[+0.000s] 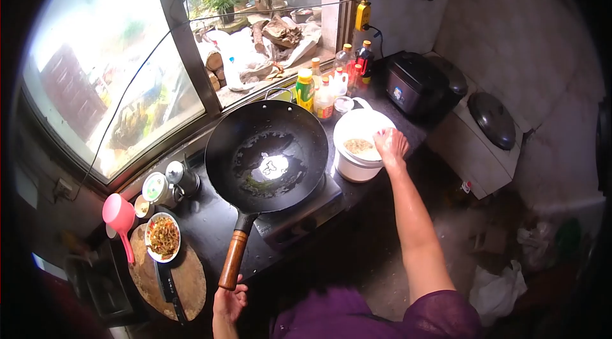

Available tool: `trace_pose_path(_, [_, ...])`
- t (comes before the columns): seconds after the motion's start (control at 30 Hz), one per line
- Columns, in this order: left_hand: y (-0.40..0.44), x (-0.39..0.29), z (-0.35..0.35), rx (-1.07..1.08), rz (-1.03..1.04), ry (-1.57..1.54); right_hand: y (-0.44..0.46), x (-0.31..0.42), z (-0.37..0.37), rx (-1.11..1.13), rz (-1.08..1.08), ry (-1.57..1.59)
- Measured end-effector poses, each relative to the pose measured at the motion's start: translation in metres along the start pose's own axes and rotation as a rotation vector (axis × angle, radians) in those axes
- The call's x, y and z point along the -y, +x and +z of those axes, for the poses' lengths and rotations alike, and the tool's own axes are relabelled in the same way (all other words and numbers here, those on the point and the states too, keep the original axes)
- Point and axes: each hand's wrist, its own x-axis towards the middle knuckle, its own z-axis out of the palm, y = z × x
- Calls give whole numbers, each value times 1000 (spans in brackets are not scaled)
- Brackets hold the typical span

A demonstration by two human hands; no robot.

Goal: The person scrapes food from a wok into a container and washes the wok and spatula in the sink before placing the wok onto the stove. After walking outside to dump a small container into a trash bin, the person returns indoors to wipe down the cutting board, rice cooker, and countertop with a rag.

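Note:
A black wok with a wooden handle sits on the stove, with a little liquid and green residue inside. Just below the end of that handle is my left hand, fingers loosely curled and apart, with nothing visible in them. To the right of the wok stands a white bucket with light brown contents low inside. My right hand is at the bucket's right rim, its fingers bent together over the edge; whatever they hold is hidden.
Bottles line the window sill behind the wok. A black rice cooker stands at the back right. At left, a bowl of cut food and a knife rest on a round board, beside a pink ladle.

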Motion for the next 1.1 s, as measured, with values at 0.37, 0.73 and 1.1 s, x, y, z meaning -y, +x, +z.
trace_pose_path(0.37, [-39,58,-70,-316,-113,77,23,5,-30,133,94,894])
trace_pose_path(0.73, [-86,88,-149,-378,-30,244,-189,55,-172,353,-89,628])
trace_pose_path(1.1, [-320,182,-366,-681,57,-5,-508,185,-109,1136,-302,580])
